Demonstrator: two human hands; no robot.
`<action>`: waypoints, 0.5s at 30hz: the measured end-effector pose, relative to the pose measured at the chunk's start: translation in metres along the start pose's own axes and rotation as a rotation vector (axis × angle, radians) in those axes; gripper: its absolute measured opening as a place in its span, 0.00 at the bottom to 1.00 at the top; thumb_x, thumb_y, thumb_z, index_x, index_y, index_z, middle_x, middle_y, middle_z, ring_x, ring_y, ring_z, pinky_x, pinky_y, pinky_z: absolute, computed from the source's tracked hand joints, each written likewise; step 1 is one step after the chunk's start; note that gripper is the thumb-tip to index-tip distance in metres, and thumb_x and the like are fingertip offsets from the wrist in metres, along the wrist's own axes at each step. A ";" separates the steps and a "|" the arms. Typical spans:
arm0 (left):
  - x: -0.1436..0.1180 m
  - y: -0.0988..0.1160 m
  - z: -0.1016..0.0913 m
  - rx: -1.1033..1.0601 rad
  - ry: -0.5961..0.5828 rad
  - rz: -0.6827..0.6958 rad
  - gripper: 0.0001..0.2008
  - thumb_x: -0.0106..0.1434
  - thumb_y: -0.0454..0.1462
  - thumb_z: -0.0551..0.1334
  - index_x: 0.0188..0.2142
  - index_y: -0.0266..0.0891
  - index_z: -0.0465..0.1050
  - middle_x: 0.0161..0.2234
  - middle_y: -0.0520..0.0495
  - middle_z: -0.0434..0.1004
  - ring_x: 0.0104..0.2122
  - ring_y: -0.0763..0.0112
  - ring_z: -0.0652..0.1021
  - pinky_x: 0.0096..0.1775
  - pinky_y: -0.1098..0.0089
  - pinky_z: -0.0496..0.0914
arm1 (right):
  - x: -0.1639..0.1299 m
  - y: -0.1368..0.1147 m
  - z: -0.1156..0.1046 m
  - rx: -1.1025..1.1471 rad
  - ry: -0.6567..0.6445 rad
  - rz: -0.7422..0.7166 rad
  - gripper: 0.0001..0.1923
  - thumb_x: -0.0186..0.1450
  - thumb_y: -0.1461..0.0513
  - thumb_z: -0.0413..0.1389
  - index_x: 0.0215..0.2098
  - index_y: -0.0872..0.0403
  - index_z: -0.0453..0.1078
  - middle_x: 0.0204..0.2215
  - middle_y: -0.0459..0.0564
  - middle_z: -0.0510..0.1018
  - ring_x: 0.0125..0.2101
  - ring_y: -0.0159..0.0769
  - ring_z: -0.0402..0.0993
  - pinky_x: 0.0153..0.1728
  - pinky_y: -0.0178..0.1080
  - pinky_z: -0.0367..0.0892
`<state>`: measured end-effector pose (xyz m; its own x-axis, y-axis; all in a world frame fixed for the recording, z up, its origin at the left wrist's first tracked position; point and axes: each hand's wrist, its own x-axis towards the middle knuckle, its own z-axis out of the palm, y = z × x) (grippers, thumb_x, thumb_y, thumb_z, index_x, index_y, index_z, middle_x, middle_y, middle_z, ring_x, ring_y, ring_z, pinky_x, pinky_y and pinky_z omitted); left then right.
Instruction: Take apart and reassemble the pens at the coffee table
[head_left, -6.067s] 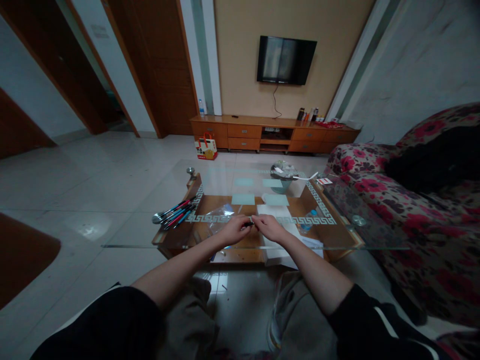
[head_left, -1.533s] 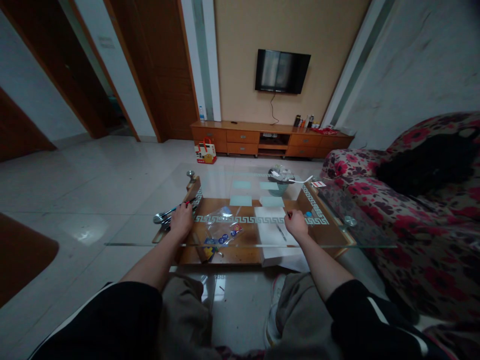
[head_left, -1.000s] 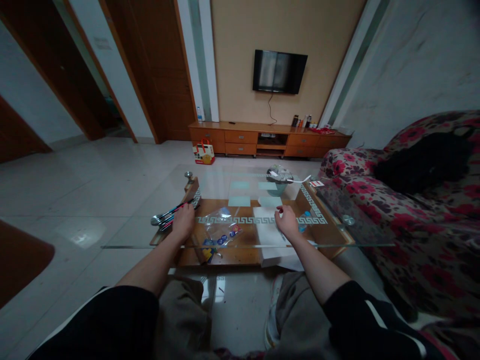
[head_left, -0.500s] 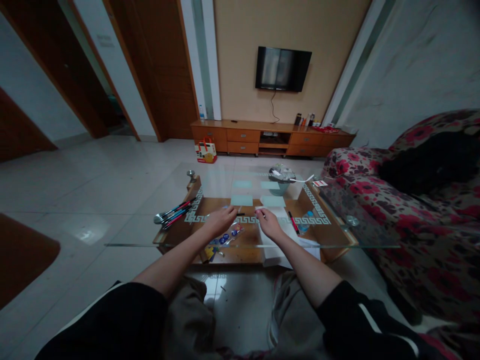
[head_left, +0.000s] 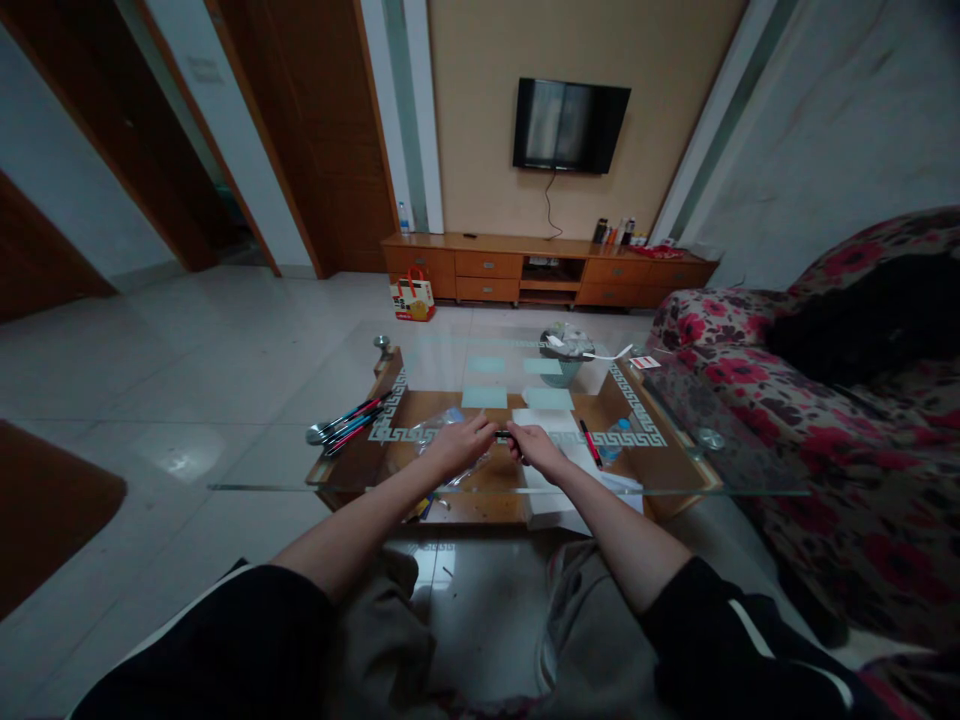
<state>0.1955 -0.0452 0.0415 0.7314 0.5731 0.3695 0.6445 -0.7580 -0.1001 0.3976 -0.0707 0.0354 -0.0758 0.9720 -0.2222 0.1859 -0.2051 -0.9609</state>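
Two hands meeting over the glass worktop (head_left: 285, 470) in the head view, the only view given. Left hand (head_left: 466, 446) and right hand (head_left: 536, 450) each pinching one end of a small dark pen (head_left: 502, 435), held level between the fingertips just above the glass, near the middle of the front edge. Fingers of both curled round the pen ends; palms turned down. Under the left hand, a clear plastic bag (head_left: 442, 425), partly hidden. Beside the right hand, white paper (head_left: 551, 425), with a red pen (head_left: 590, 443) lying on it, apart from the fingers. Off to the left on the glass, a bundle of red and blue pens (head_left: 346, 421) with metal tips, well apart from both hands. Farther back, a round basket (head_left: 566, 345) with oddments too small to tell. Floral sofa (head_left: 825, 430) along the right side; wooden cabinet (head_left: 547, 268) and dark television (head_left: 571, 125) on the far wall. Black sleeves pushed up both forearms.
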 end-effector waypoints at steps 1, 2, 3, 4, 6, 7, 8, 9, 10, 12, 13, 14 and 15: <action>0.000 0.001 0.000 0.002 0.012 -0.001 0.10 0.71 0.39 0.52 0.47 0.40 0.68 0.40 0.44 0.70 0.34 0.70 0.75 0.31 0.72 0.63 | -0.002 -0.001 -0.001 -0.002 -0.006 0.020 0.27 0.67 0.43 0.49 0.24 0.56 0.66 0.15 0.45 0.69 0.16 0.26 0.62 0.18 0.30 0.54; 0.001 0.001 0.001 0.006 0.022 0.002 0.10 0.71 0.40 0.52 0.46 0.40 0.68 0.40 0.44 0.70 0.34 0.70 0.75 0.30 0.73 0.63 | -0.003 -0.001 -0.002 -0.009 -0.014 0.037 0.28 0.67 0.42 0.48 0.24 0.56 0.67 0.15 0.45 0.69 0.15 0.26 0.61 0.18 0.30 0.53; 0.001 0.001 0.001 0.010 0.030 0.008 0.10 0.71 0.41 0.52 0.45 0.39 0.68 0.40 0.44 0.70 0.34 0.70 0.75 0.29 0.73 0.62 | -0.004 -0.001 -0.003 -0.016 -0.022 0.050 0.29 0.67 0.42 0.48 0.24 0.57 0.67 0.14 0.45 0.68 0.15 0.26 0.60 0.17 0.30 0.52; 0.001 0.001 0.002 0.010 0.035 0.017 0.10 0.71 0.41 0.53 0.44 0.39 0.68 0.40 0.44 0.70 0.33 0.70 0.75 0.29 0.73 0.62 | -0.006 0.000 -0.004 -0.022 -0.029 0.061 0.30 0.67 0.41 0.48 0.24 0.57 0.67 0.14 0.45 0.68 0.15 0.26 0.60 0.17 0.30 0.51; 0.001 0.000 0.003 0.004 0.036 0.038 0.11 0.71 0.42 0.53 0.43 0.39 0.68 0.40 0.44 0.70 0.34 0.71 0.74 0.29 0.73 0.62 | -0.007 0.000 -0.006 -0.027 -0.036 0.078 0.30 0.67 0.41 0.49 0.23 0.57 0.68 0.14 0.46 0.68 0.14 0.26 0.60 0.16 0.30 0.51; 0.001 0.000 0.003 -0.001 0.033 0.044 0.11 0.71 0.42 0.53 0.43 0.39 0.68 0.40 0.45 0.69 0.34 0.71 0.74 0.29 0.74 0.62 | -0.007 0.001 -0.006 -0.026 -0.038 0.087 0.31 0.67 0.41 0.49 0.23 0.57 0.68 0.14 0.46 0.68 0.14 0.26 0.60 0.16 0.30 0.50; 0.001 -0.001 0.004 -0.007 0.029 0.047 0.11 0.71 0.42 0.53 0.43 0.38 0.68 0.40 0.45 0.69 0.34 0.71 0.74 0.30 0.74 0.62 | -0.008 0.001 -0.007 -0.027 -0.042 0.098 0.31 0.67 0.40 0.48 0.23 0.57 0.68 0.14 0.46 0.68 0.14 0.26 0.61 0.16 0.30 0.50; 0.001 -0.002 0.004 -0.011 0.024 0.046 0.10 0.71 0.42 0.53 0.43 0.39 0.68 0.40 0.45 0.69 0.34 0.71 0.74 0.30 0.74 0.63 | -0.008 0.000 -0.007 -0.031 -0.049 0.111 0.32 0.67 0.40 0.48 0.22 0.57 0.68 0.14 0.46 0.69 0.14 0.26 0.61 0.15 0.30 0.50; 0.000 -0.002 0.004 -0.015 0.020 0.042 0.10 0.71 0.42 0.53 0.43 0.39 0.68 0.40 0.45 0.69 0.35 0.72 0.74 0.30 0.74 0.63 | -0.008 0.000 -0.007 -0.035 -0.054 0.123 0.32 0.67 0.40 0.47 0.22 0.57 0.68 0.13 0.47 0.69 0.14 0.26 0.61 0.15 0.30 0.50; -0.001 -0.003 0.004 -0.023 0.013 0.027 0.10 0.70 0.42 0.54 0.44 0.40 0.69 0.40 0.45 0.69 0.35 0.72 0.74 0.31 0.74 0.64 | -0.009 -0.001 -0.007 -0.036 -0.061 0.139 0.32 0.67 0.40 0.47 0.21 0.57 0.67 0.13 0.47 0.69 0.14 0.27 0.61 0.15 0.30 0.51; -0.002 -0.003 0.003 -0.027 0.010 0.019 0.10 0.70 0.42 0.54 0.45 0.41 0.69 0.41 0.45 0.69 0.35 0.72 0.74 0.31 0.74 0.64 | -0.009 -0.001 -0.007 -0.031 -0.060 0.140 0.32 0.67 0.40 0.47 0.21 0.56 0.66 0.13 0.47 0.69 0.14 0.27 0.61 0.16 0.30 0.52; -0.003 -0.003 0.003 -0.030 0.007 0.012 0.10 0.70 0.42 0.54 0.46 0.42 0.69 0.41 0.45 0.69 0.35 0.71 0.74 0.30 0.74 0.64 | -0.008 -0.001 -0.007 -0.021 -0.059 0.138 0.32 0.67 0.40 0.47 0.21 0.56 0.66 0.13 0.47 0.69 0.14 0.27 0.61 0.16 0.30 0.52; -0.003 -0.003 0.001 -0.031 0.003 0.004 0.10 0.70 0.41 0.54 0.47 0.43 0.69 0.42 0.45 0.69 0.34 0.72 0.74 0.30 0.74 0.63 | -0.008 -0.001 -0.006 -0.010 -0.058 0.133 0.31 0.67 0.40 0.47 0.21 0.56 0.66 0.13 0.47 0.69 0.14 0.27 0.61 0.16 0.30 0.53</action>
<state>0.1921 -0.0444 0.0395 0.7333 0.5689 0.3722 0.6341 -0.7698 -0.0727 0.4040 -0.0775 0.0389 -0.1060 0.9280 -0.3572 0.2073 -0.3307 -0.9207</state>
